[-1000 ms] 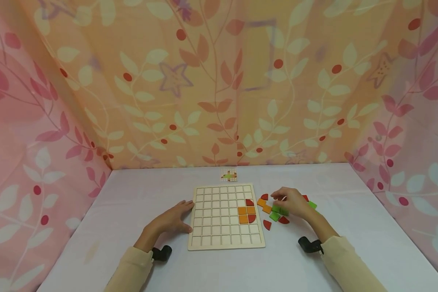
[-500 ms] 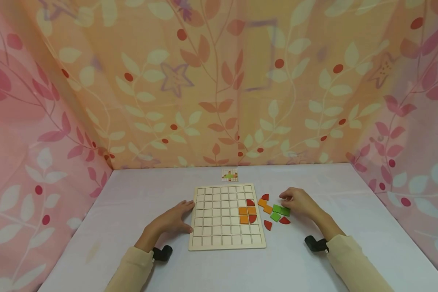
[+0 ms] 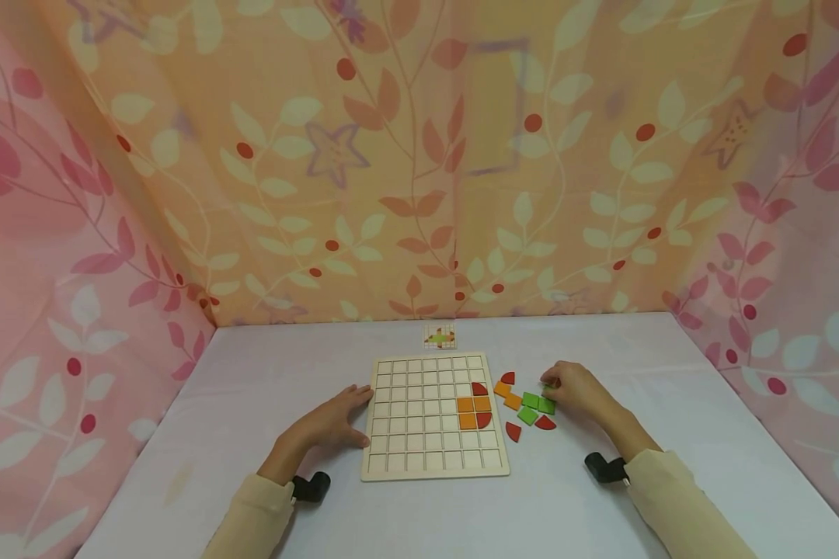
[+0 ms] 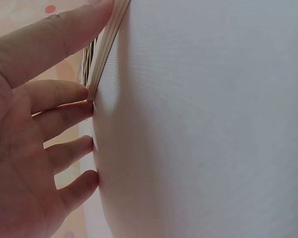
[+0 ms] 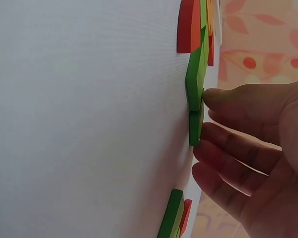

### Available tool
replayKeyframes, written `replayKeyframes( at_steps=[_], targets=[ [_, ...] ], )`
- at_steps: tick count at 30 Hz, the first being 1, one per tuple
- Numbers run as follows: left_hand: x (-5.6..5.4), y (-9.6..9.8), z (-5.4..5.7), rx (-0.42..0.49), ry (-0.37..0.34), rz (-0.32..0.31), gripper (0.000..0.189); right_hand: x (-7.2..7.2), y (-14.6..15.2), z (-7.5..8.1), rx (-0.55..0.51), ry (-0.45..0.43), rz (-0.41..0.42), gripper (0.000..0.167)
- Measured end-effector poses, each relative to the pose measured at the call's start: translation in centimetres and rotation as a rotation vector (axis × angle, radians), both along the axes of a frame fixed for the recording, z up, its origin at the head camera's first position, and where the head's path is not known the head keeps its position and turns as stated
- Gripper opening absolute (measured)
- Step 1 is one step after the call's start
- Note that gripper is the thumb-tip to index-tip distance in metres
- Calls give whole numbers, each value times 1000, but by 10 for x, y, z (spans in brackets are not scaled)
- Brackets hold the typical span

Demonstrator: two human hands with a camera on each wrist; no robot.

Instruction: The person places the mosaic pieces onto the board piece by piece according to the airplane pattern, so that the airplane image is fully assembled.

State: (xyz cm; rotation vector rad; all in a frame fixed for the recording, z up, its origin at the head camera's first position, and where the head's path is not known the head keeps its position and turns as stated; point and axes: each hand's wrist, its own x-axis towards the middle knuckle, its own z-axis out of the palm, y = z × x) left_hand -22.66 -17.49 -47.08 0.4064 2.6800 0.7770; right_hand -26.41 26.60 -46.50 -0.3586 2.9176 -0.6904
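A wooden grid board [image 3: 419,442] lies flat on the table, with orange square tiles [image 3: 466,404] and red quarter-circle pieces [image 3: 478,390] set in cells at its right side. My left hand [image 3: 335,415] rests at the board's left edge, fingers spread; in the left wrist view, the thumb and fingertips touch the board's edge [image 4: 105,52]. Right of the board, my right hand [image 3: 575,390] pinches a green square tile [image 5: 195,129] between thumb and fingers. Next to it lies another green tile [image 5: 193,82]. The palm side hides part of the pile in the head view.
Loose orange tiles [image 3: 513,401], green tiles [image 3: 527,416] and red quarter circles [image 3: 513,432] lie between the board and my right hand. A small pattern card [image 3: 440,337] lies behind the board. A floral curtain [image 3: 419,194] encloses the white table [image 3: 287,365].
My right hand has shifted right over the loose pieces and lowered its fingertips, and a green tile now shows at them. The left hand stays at the board's edge.
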Motion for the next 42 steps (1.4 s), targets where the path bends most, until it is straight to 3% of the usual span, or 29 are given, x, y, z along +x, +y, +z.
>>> replayKeyframes(
  at_steps=[12, 25, 42],
  targets=[
    [1, 1, 1, 11, 2, -7, 89, 2, 1, -2, 22, -15, -49, 21],
    [-1, -1, -4, 9, -10, -10, 87, 4, 2, -3, 58, 27, -32, 19],
    [-3, 0, -1, 1, 16, -21, 89, 1, 0, -3, 68, 11, -40, 21]
  ],
)
